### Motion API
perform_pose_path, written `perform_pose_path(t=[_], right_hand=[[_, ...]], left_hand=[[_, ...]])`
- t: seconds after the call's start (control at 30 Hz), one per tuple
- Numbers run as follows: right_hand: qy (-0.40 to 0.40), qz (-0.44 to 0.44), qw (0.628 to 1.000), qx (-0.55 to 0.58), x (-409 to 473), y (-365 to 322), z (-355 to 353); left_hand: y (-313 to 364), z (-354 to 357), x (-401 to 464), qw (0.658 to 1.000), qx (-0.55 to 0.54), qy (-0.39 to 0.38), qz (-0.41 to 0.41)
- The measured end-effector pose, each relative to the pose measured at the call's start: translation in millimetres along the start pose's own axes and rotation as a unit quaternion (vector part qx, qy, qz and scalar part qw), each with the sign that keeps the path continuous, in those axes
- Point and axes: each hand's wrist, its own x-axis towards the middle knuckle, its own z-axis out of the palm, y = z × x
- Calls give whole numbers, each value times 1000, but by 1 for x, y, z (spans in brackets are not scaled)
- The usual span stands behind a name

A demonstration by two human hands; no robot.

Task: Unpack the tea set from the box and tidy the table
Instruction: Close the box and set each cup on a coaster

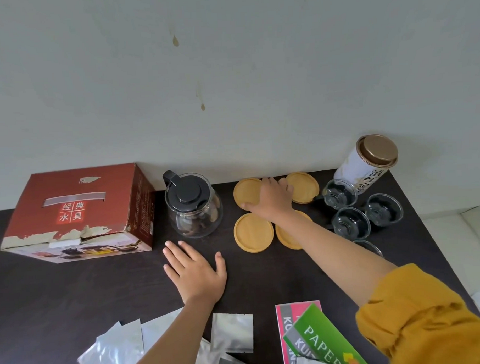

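Right hand fingers straight, resting on upper-left coaster, frame centre-right; glass cups just right. Left hand flat on bench, holding nothing.

A white tea canister with a bronze lid is seen tilted against the pale wall at the far right of the dark table. Silver foil sachets are scattered along the near edge, one sachet lying apart. Beside them, green and pink paper packs are overlapped. Two brownish drip stains are visible on the wall.
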Motion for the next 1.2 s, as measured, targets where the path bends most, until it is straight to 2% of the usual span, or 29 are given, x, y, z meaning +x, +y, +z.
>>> perform_pose_path(t=[0.3,0.37,0.57,0.8,0.9,1.03,1.2], right_hand=[[34,22,996,-78,-25,94,-54],[18,32,993,-109,-25,114,-65],[-101,38,975,-196,-17,141,-78],[-84,0,963,-255,-14,134,-83],[-39,-24,970,-238,-13,120,-87],[24,-62,985,-162,-11,81,-83],[44,-117,991,-39,-7,26,-62]], left_hand=[[0,-2,0,1000,-1,-2,2],[0,-3,-1,1000,-4,2,5],[0,-3,-1,1000,-10,4,4],[0,-2,-1,1000,-6,5,3],[0,-1,0,1000,-6,5,2],[0,-1,0,1000,-4,7,2],[0,-3,0,1000,-4,2,-1]])
